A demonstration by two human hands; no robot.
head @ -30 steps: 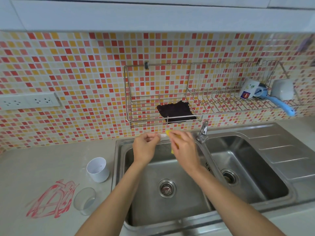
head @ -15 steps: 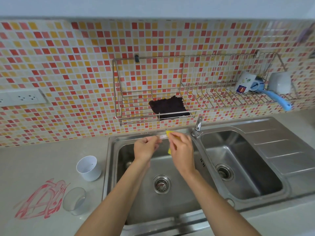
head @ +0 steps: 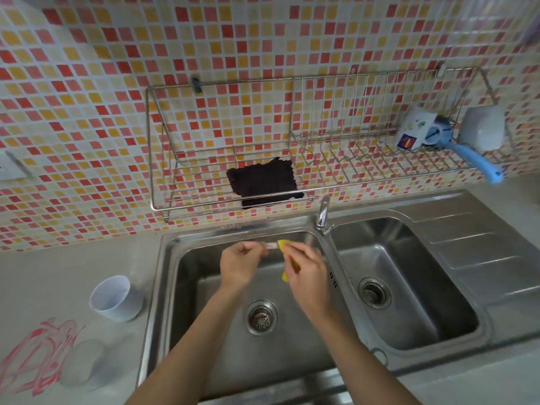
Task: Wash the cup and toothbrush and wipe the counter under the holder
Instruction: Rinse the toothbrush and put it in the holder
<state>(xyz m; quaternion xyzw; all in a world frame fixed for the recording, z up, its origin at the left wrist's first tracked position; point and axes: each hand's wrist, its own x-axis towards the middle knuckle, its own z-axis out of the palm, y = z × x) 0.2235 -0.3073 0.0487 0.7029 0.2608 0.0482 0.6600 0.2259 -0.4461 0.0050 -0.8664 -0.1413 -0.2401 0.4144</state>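
left hand [head: 238,266] pinches toothbrush [head: 270,246], right hand [head: 306,273] grips sponge [head: 282,244]

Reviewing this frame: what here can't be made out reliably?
Head view only.
1. The toothbrush: only a short pale piece shows between left hand and right hand; its ends are hidden by fingers and the yellow sponge.
2. Clear container on the counter, lower left: motion blur, pose unclear.
3. Wall socket: cut off by the left edge.

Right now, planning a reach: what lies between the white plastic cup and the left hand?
Head view: only bare grey counter and the steel sink's left rim.
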